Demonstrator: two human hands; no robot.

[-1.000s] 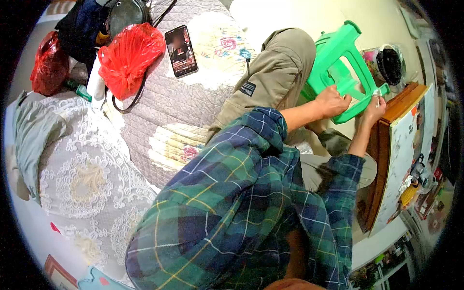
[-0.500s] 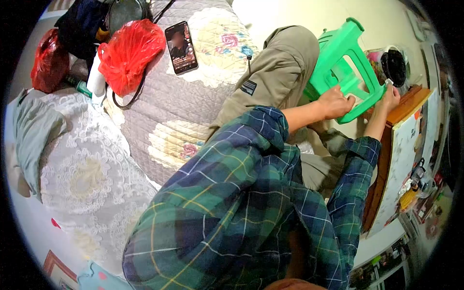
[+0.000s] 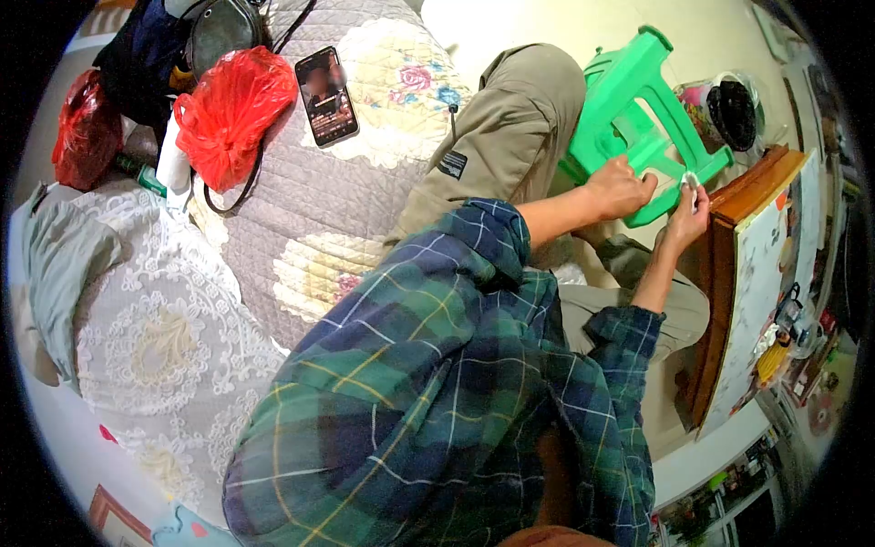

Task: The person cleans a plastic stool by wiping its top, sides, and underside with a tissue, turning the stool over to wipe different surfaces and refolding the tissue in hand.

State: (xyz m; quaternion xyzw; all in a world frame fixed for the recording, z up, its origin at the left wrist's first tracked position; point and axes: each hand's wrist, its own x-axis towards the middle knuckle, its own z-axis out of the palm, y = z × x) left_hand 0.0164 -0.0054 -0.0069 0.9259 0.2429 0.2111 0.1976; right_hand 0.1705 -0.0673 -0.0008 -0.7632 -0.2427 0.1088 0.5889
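The head view takes in, nearest, a green-and-navy plaid shirt [image 3: 392,383] and a raised knee in khaki trousers [image 3: 519,118]; beyond them two bare hands are busy at a bright green plastic stool with cut-out sides [image 3: 623,77]. The left hand [image 3: 620,191] lies at the stool's near edge with its fingers curled; whether they clasp the plastic, I cannot tell. The right hand [image 3: 684,219] has its grip pressed together, pinching a small white piece [image 3: 690,180] of unclear material, at or just beside the stool's edge. The step in hand seems to be close fingertip work there, and a move at that edge calls for a steady stool and a light, exact pinch. The stool sits tilted between the knee and a brown wooden surface with a pale patterned top [image 3: 761,264]; it looks smooth, evenly coloured, with flared ends. Farther off, past it, is a clear plastic bag with something black [image 3: 732,114].
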